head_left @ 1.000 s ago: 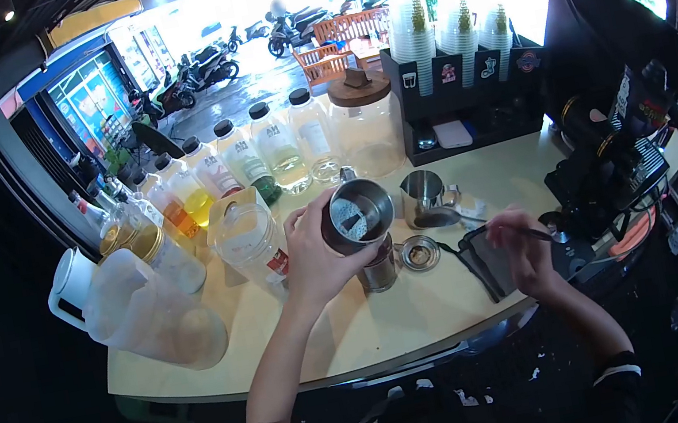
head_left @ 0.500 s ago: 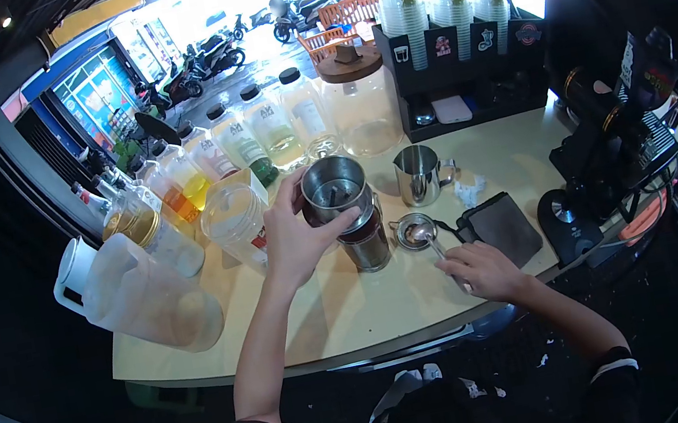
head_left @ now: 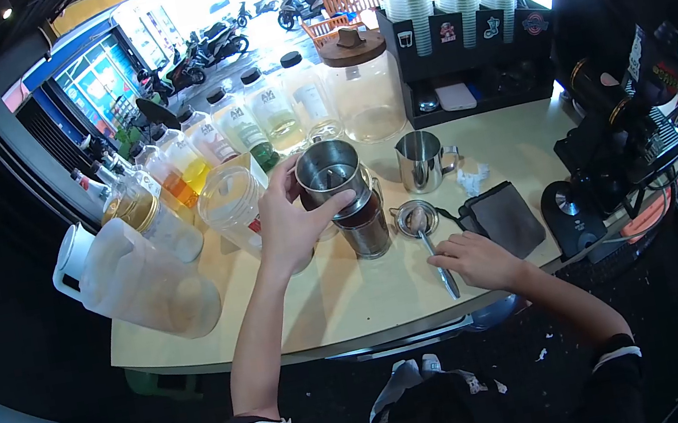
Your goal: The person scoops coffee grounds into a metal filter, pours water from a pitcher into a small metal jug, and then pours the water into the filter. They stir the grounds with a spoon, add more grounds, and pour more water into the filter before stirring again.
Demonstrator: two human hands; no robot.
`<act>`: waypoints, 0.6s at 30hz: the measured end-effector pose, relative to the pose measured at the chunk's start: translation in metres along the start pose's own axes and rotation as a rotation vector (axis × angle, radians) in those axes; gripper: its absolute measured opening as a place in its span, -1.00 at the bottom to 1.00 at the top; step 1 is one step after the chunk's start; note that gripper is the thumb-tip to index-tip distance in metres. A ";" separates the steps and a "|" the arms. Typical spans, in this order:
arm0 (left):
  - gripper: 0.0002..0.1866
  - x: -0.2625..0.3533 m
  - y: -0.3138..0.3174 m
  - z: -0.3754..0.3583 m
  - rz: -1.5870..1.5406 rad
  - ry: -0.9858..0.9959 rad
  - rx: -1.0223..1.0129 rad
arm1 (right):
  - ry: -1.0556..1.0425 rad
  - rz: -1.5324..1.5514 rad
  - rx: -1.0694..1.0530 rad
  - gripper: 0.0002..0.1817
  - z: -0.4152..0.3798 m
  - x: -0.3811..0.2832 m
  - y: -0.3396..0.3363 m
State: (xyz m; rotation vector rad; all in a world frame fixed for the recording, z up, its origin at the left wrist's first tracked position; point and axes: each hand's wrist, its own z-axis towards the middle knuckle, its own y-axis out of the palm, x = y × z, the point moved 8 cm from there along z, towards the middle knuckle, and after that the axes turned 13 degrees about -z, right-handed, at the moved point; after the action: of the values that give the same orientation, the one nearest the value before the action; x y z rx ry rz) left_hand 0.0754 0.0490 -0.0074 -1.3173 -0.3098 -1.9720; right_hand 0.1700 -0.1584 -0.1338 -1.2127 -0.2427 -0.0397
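My left hand (head_left: 282, 221) is wrapped around a stainless steel cup (head_left: 330, 168), its thumb across the front. The cup overlaps the top of a tall metal-and-glass vessel (head_left: 366, 234) with something dark reddish inside, standing on the counter. My right hand (head_left: 477, 260) has its fingertips closed at the handle of a metal spoon (head_left: 447, 283). The spoon's bowl end rests in a small round metal strainer (head_left: 416, 216) that holds some brownish stuff. Behind it stands a steel milk pitcher (head_left: 421, 164).
A dark folded cloth (head_left: 502, 220) and crumpled tissue (head_left: 472, 178) lie right of the strainer. Left are a frosted jug (head_left: 149, 283) and a clear jar (head_left: 232, 202). Bottles (head_left: 240, 129) and a wooden-lidded jar (head_left: 364, 91) line the back. Right stands a black machine (head_left: 609, 112).
The spoon has turned so its handle points toward the counter's front edge, and my right fingers hold it nearer its middle. My left hand keeps the cup; the view has shifted slightly.
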 end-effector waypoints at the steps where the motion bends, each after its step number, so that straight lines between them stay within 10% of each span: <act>1: -0.19 0.001 0.000 0.000 -0.006 0.018 0.000 | 0.026 0.048 0.010 -0.69 0.001 0.004 -0.005; 10: -0.18 0.011 0.003 -0.007 0.049 0.158 -0.011 | 0.754 -0.053 0.569 -0.79 -0.008 0.163 -0.012; 18: -0.15 0.016 0.010 -0.011 0.036 0.192 -0.036 | 0.904 0.616 0.263 -0.73 -0.003 0.202 0.058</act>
State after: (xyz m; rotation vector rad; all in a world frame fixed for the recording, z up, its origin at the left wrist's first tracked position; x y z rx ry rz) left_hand 0.0712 0.0282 -0.0003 -1.1370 -0.1582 -2.0629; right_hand 0.3759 -0.1207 -0.1464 -0.8632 0.8889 -0.0158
